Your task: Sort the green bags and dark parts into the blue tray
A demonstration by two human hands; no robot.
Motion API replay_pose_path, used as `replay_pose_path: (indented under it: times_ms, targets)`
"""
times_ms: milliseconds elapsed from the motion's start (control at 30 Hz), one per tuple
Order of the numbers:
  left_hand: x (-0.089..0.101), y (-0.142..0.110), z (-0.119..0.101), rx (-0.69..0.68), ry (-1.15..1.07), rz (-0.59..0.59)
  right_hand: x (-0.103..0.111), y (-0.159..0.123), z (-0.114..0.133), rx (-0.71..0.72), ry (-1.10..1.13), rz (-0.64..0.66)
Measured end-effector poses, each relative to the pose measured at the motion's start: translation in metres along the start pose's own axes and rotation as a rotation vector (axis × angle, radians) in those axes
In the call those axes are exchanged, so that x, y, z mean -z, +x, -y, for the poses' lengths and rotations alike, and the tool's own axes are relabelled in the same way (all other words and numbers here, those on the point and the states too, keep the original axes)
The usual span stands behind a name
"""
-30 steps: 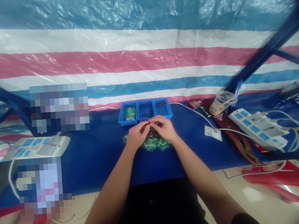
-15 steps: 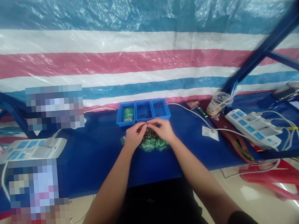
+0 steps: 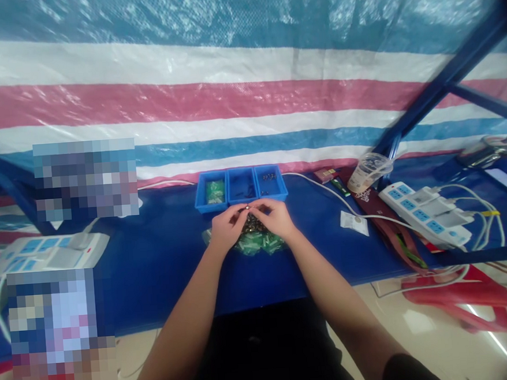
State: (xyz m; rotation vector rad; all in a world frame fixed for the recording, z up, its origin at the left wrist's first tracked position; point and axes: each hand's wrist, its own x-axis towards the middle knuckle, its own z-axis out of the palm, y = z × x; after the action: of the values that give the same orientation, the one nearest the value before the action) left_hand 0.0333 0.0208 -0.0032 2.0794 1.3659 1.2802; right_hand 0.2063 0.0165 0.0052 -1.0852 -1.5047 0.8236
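My left hand [image 3: 227, 226] and my right hand [image 3: 275, 216] meet fingertip to fingertip, both pinched around a tiny shiny piece [image 3: 248, 208] whose kind is too small to make out. Just below the fingers lies a heap of small brassy metal parts [image 3: 252, 225], partly covered by my hands. Green plastic packets [image 3: 257, 243] surround the heap on the near side. Beyond my fingertips stand three blue bins joined in a row: the left bin [image 3: 199, 201] holds a green packet, the middle bin [image 3: 240, 172] some dark pieces, the right bin [image 3: 282, 195] small dark metal parts.
Power strips lie at left [image 3: 95, 253] and right [image 3: 456, 235] on the blue table [image 3: 155, 278], with white cables. A plastic cup [image 3: 368, 173], a maroon bag [image 3: 370, 205] and a small white packet [image 3: 353, 223] are on the right. A red stool [image 3: 470, 302] stands below.
My hands keep the same fingertip pinch, with only slight finger movement. The whole view has shifted a little; the shiny piece between the fingertips shows more clearly.
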Motion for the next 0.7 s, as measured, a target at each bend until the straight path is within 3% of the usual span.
replay_pose_path:
  times_ms: [133, 300, 567, 700]
  targets:
    - [0.0, 0.0, 0.002, 0.016, 0.025, 0.026, 0.005, 0.003, -0.006, -0.094, -0.089, -0.13]
    - [0.001, 0.0, 0.001, 0.023, 0.053, 0.004, 0.025, 0.01, -0.014, -0.186, -0.413, -0.348]
    - [0.001, 0.001, 0.002, 0.005, 0.06, -0.012, 0.036, 0.012, -0.017, -0.227, -0.562, -0.281]
    - [0.002, 0.0, 0.002, 0.025, 0.052, -0.03, 0.03, 0.008, -0.011, -0.163, -0.576, -0.127]
